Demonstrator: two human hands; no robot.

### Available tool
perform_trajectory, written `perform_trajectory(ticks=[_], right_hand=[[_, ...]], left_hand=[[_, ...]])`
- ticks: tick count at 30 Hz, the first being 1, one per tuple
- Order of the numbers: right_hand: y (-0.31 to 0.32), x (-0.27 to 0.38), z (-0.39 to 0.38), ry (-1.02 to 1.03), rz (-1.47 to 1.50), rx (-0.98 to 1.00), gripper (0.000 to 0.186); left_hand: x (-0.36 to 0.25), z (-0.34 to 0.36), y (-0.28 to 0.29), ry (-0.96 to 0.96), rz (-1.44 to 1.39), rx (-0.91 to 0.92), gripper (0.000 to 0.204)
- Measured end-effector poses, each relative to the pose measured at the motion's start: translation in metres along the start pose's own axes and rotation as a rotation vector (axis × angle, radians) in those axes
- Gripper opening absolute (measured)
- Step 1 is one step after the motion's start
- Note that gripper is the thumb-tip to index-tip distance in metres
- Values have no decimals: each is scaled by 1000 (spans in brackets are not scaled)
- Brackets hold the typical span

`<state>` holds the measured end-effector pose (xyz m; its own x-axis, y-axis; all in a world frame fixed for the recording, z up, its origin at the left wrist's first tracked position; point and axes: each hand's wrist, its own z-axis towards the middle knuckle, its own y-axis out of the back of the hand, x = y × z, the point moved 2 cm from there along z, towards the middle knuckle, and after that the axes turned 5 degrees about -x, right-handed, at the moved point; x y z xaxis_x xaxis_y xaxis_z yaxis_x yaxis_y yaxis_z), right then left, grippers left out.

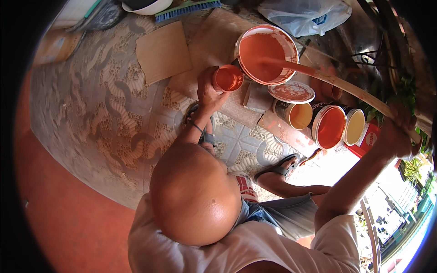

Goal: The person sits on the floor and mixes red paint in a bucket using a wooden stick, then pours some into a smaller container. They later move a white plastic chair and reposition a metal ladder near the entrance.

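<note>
My left hand [208, 91] is wrapped round a small cup [227, 78] coated with red-orange paint, just left of a large white bucket [295, 42]. Red-orange paint [259, 57] fills much of that bucket. A long wooden stick [348, 85] slopes out of it to the right, its lower end in the paint. At the stick's upper end, my right hand [396, 136] is closed round the wood. A paint-smeared round lid [291, 92] lies in front of the bucket. Beside it stand open cans of orange-yellow [300, 116], red-orange [330, 127] and pale yellow [355, 128] paint.
Cardboard pieces [164, 52] cover part of the patterned floor [114, 104]. A blue-bristled brush [189, 10], a white basin [150, 6] and a clear plastic bag [307, 17] lie at the back. Plants [412, 169] border the right. A white-and-red bucket [246, 186] stands near my legs.
</note>
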<state>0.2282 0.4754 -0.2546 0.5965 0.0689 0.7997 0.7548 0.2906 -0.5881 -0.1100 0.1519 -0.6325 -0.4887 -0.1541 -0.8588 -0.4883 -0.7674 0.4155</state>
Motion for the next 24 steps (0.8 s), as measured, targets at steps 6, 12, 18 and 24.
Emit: perform_trajectory(ticks=[6, 12, 18, 24], right_hand=[[24, 72, -3, 107, -21, -15, 12], [-2, 111, -13, -13, 79, 253, 29], [-67, 72, -14, 120, -43, -351, 31], [-134, -9, -39, 194, -256, -139, 35]], left_hand=[[-5, 6, 1, -27, 6, -3, 77], [-10, 11, 4, -39, -26, -6, 73], [-22, 12, 12, -56, -64, -38, 71], [-26, 16, 18, -91, -46, -50, 73]])
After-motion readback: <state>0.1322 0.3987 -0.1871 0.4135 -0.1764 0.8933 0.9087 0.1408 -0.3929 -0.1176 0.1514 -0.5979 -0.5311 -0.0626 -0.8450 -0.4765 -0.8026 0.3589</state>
